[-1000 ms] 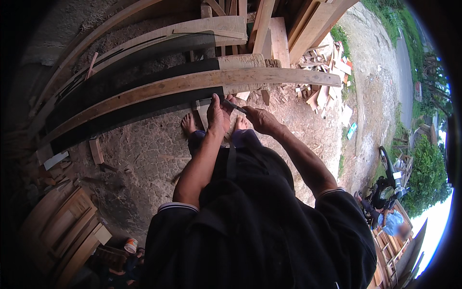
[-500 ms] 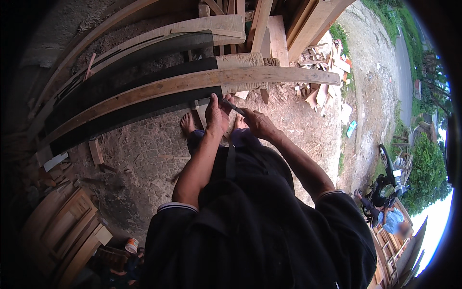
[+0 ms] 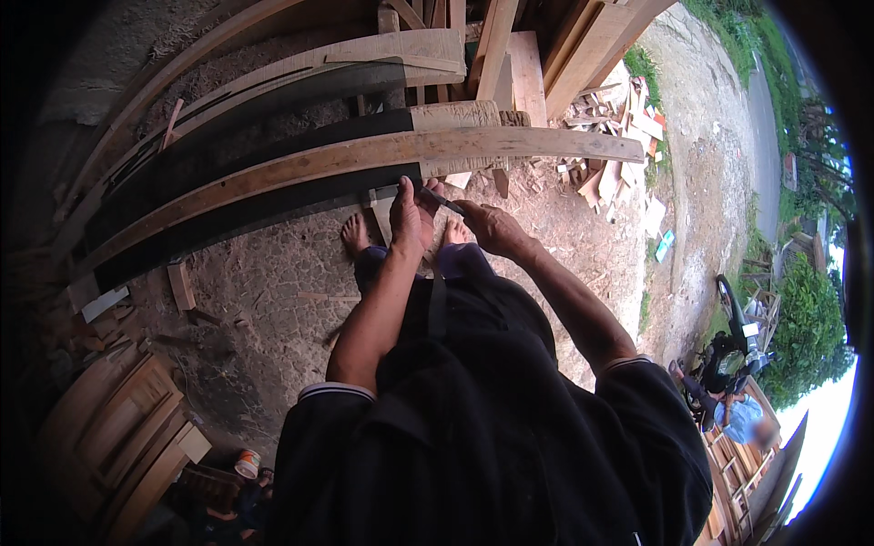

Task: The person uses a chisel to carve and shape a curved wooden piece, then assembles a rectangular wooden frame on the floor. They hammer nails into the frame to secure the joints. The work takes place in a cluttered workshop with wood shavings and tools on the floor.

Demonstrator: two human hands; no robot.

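A long sheet of dark mesh [image 3: 264, 227] lies across the wooden frame, with a long plank [image 3: 510, 143] on top of it. My left hand [image 3: 411, 223] is at the mesh's near right corner, thumb up against its edge and fingers curled beside it. My right hand [image 3: 496, 229] is closed round a slim, dark, knife-like tool [image 3: 446, 202]. The tool's tip points up and left, close to the fingers of my left hand. Its exact kind is too small to make out.
Curved boards [image 3: 382, 50] lie beyond the mesh, and upright timbers [image 3: 583, 45] stand at the back. Wood offcuts [image 3: 601, 164] litter the ground at right. Wooden panels [image 3: 127, 428] lean at lower left. A person [image 3: 742, 419] sits by a motorbike [image 3: 728, 346] at far right.
My right hand and the tool have shifted very slightly. My left hand stays at the mesh corner, and the plank and sheet have not moved.
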